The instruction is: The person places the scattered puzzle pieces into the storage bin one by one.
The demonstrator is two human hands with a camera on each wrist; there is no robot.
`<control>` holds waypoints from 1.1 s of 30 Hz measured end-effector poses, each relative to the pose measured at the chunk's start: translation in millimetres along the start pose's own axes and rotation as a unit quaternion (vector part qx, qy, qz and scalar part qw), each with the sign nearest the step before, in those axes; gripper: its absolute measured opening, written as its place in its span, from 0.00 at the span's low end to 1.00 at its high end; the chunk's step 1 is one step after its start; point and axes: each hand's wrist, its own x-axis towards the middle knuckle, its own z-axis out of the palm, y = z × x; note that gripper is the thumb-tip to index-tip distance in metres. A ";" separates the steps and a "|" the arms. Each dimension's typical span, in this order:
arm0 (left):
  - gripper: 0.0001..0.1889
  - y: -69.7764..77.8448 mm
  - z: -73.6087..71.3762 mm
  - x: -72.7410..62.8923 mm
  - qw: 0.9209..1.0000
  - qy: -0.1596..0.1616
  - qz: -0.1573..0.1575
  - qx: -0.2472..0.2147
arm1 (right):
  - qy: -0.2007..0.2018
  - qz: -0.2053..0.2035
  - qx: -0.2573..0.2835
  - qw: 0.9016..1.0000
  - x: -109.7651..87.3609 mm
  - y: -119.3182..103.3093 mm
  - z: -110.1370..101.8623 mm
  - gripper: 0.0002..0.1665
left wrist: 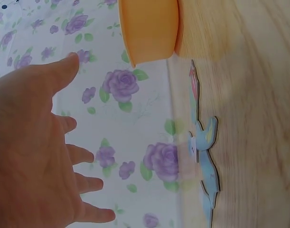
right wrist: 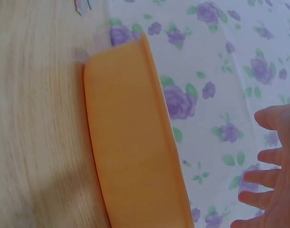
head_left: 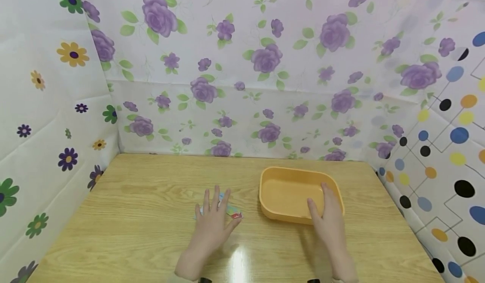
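Observation:
My left hand [head_left: 211,228] hovers with spread fingers above several thin printed pieces [head_left: 234,212], which look like jigsaw puzzle pieces. In the left wrist view these pieces [left wrist: 209,166] lie loosely together on the table, light blue with pink and green parts, and the palm is apart from them. Part of the group is hidden under the hand in the head view. An orange plastic tub [head_left: 284,216] stands to the right. Over its right side hangs my right hand [head_left: 330,222], thumb and fingers apart; the right wrist view shows this hand [right wrist: 280,175] above the rim, holding nothing.
The wood-grain table [head_left: 144,232] runs back to a wall cloth [head_left: 242,118] with purple flowers. A flower-patterned cloth [head_left: 49,106] hangs at the left, and a dotted one [head_left: 435,190] at the right.

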 end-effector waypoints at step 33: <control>0.58 -32.1 -12.2 0.6 0.990 -0.037 -0.021 -0.136 | 0.080 0.341 0.313 0.883 5.9 77.2 -42.7 0.09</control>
